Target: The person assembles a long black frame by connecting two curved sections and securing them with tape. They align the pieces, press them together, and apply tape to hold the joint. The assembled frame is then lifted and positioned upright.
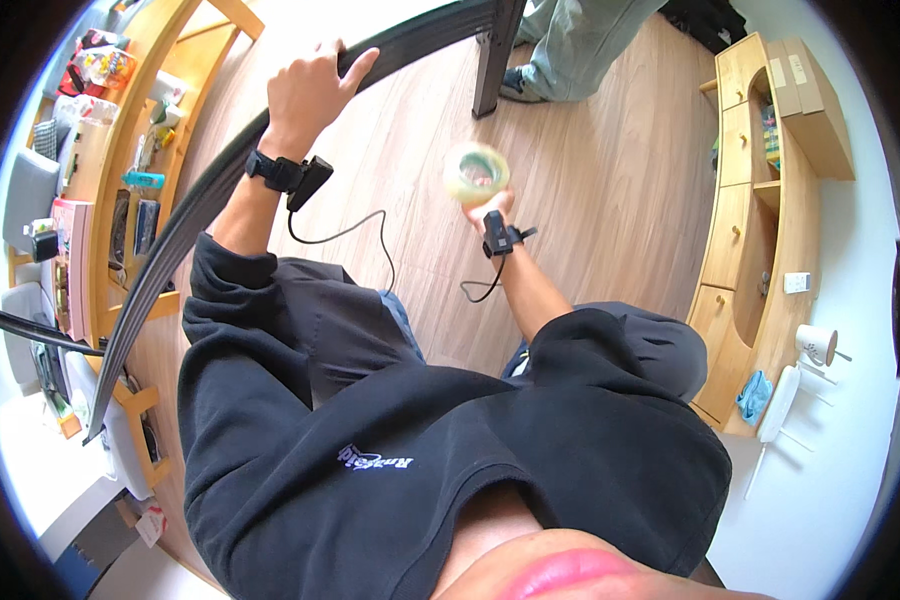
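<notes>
A long black ribbed beam (205, 185) runs diagonally across my left side and meets a black upright post (494, 65) at the top. My left hand (308, 95) grips it from above near its upper part, fingers over the far side and thumb lying along it. Out in front of me, my right hand (492, 207) holds a roll of clear tape (458, 178) by its near edge. The roll is blurred, and its core looks greenish. Both wrists carry a strapped black device with a cable.
Another person's legs in light trousers (575, 50) stand beyond the post. Wooden shelves (135, 140) with assorted goods line the left. A wooden drawer desk (735, 200) stands on the right, bearing cardboard boxes (815, 110), a cup (816, 345) and a white router (780, 405).
</notes>
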A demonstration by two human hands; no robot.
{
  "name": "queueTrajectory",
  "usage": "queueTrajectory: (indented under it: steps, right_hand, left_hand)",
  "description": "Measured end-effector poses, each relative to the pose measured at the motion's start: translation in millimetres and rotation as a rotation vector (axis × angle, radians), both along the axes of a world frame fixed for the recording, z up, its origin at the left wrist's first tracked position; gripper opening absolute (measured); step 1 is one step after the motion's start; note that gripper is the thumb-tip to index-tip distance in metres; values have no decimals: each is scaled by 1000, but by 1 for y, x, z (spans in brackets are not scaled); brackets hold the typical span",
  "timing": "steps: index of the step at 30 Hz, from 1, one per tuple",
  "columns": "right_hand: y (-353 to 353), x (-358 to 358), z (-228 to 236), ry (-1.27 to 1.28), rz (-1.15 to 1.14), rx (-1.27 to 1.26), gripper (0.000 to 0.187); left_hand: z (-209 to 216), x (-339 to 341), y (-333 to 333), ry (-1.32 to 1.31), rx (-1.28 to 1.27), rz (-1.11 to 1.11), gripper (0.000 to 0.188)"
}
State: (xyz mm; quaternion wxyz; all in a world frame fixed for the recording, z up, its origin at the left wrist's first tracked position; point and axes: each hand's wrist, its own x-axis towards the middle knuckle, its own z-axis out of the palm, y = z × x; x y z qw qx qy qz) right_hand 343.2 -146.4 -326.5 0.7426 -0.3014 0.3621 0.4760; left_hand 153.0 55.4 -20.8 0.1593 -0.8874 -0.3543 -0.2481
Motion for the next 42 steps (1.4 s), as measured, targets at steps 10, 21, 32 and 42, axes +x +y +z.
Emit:
queueTrajectory:
  steps: [10,21,32,42]
  right_hand:
    - [24,39,161,-153,395,921,52]
    - [22,49,170,-1796,974,661,58]
    - [25,20,188,-1369,727,528,41]
    - [52,31,101,-2093,597,-25,25]
  left_hand:
    - [-15,47,-75,-414,-663,-482,75]
    - [-20,30,-49,-60,-1067,-499,62]
    - [1,44,-51,35,-914,-442,52]
    - [37,25,6,393,-431,64,86]
